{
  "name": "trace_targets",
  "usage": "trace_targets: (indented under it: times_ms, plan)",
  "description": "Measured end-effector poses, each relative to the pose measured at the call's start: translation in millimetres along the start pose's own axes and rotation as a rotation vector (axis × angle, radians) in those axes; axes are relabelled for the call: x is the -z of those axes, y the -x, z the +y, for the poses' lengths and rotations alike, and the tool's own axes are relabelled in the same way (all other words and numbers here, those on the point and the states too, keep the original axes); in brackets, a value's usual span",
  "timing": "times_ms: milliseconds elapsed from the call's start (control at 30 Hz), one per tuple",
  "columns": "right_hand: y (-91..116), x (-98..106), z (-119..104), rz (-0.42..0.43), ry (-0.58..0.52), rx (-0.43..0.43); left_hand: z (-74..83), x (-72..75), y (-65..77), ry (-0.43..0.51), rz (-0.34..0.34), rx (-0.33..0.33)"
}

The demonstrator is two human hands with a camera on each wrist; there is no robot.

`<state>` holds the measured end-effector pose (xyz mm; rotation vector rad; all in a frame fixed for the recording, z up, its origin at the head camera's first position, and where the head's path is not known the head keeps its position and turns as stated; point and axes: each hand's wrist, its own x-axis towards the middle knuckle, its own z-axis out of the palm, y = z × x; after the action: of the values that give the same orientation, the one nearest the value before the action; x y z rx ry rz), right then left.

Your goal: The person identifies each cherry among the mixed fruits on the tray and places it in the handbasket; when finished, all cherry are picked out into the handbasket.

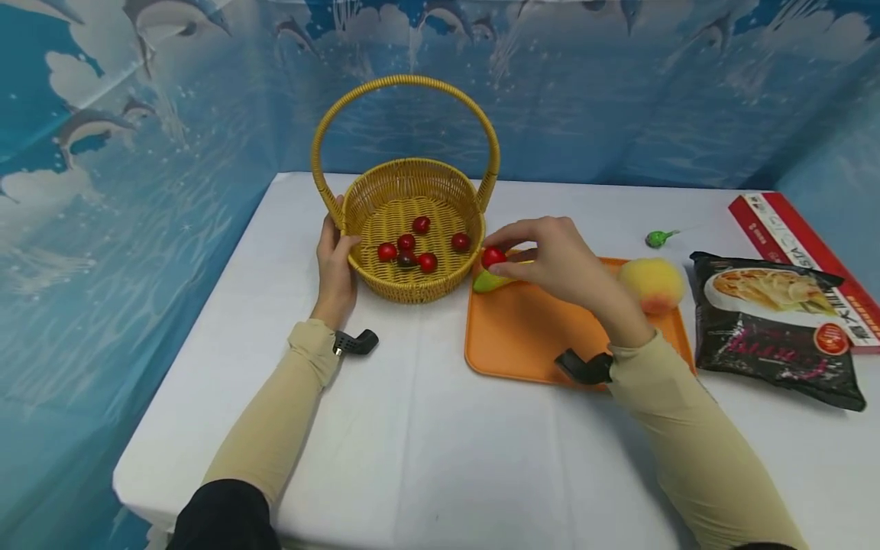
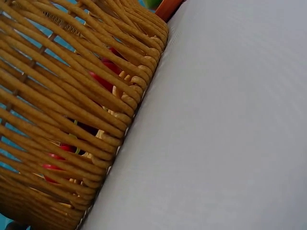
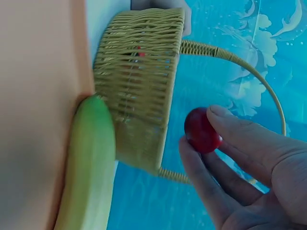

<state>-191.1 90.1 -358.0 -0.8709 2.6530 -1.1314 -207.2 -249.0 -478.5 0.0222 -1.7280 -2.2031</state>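
Observation:
A yellow wicker basket [image 1: 411, 292] with a tall hoop handle stands upright at the back of the table. Several red cherries [image 1: 428, 263] and one darker one lie inside it. My left hand [image 1: 334, 266] grips the basket's left side, the thumb at the rim; in the left wrist view, the wicker wall [image 2: 62, 91] fills the left part. Between thumb and fingers, my right hand [image 1: 564, 256] pinches a red cherry [image 3: 197, 130], held just outside the basket's right rim. Below that hand a yellow-green banana [image 3: 90, 163] lies on the orange tray [image 1: 512, 347], partly hidden in the head view.
On the tray's right side sits a yellow-pink peach [image 1: 651, 283]. Beyond it are a black food bag [image 1: 770, 328], a red and white box [image 1: 814, 241] and a small green stemmed item [image 1: 658, 239]. Blue dolphin-print cloth [image 1: 584, 114] hangs behind the white table.

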Motion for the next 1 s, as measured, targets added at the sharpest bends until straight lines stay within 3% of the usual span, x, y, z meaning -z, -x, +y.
trace_targets:
  times_ms: [233,633,1000]
  plan:
    - [-42.1,-14.2,-7.6,0.021,0.012,0.043,0.5,-0.4,1.0,0.012,0.001,-0.003]
    - [-115.1,-38.2,-19.3,-0.027,0.044,-0.013,2.6,-0.7,-1.8,-0.013,0.003,-0.013]
    - [-139.6,-48.1,-26.3,0.021,-0.046,-0.153,1.2,0.0,-1.2,-0.002,0.011,-0.005]
